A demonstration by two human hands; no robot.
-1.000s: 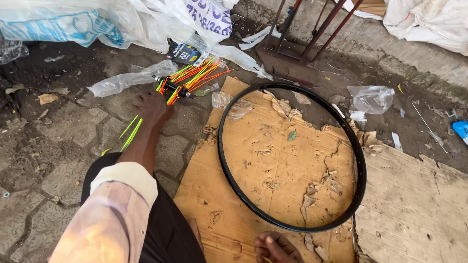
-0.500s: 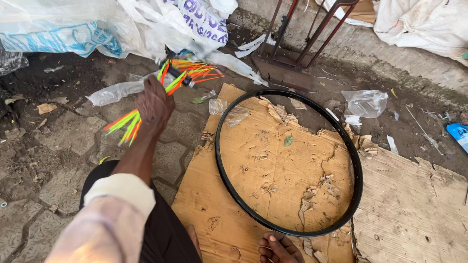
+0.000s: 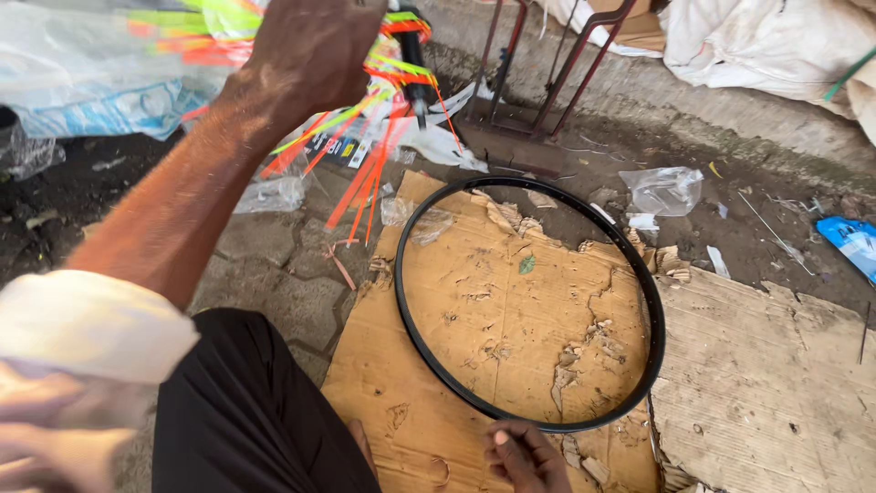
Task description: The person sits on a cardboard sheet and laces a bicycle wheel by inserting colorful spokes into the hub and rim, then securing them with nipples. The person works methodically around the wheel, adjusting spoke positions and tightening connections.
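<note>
Head view, left hand: the left hand (image 3: pixel 315 50) is up at the far left, seen from the back, fingers curled tight around a bundle of orange and green spokes (image 3: pixel 365 151).
Head view, spokes: bright thin rods fan down and right from that grip, hanging above the stone floor (image 3: pixel 274 265); a dark hub-like piece (image 3: pixel 412 50) sits among them at the far end, partly blurred.
Head view, right hand: the right hand (image 3: pixel 525 456) is low at the near edge, fingers bent, resting just beside the near arc of the rim; whether it is pinching anything, I cannot tell.
Head view, rim: the black bicycle rim (image 3: pixel 406 319) lies flat on the torn cardboard sheet (image 3: pixel 511 301), well apart from the raised bundle.
Head view, cardboard: brown, ripped in strips inside the ring, a small green leaf (image 3: pixel 527 265) lying on it.
Head view, around: a clear plastic bag (image 3: pixel 664 190) right of the rim's far side, a dark red metal frame (image 3: pixel 557 73) beyond, white sacks (image 3: pixel 766 41) at the far right.
Head view, person: white sleeve (image 3: pixel 87 324) and black trousers (image 3: pixel 242 411) near left.
</note>
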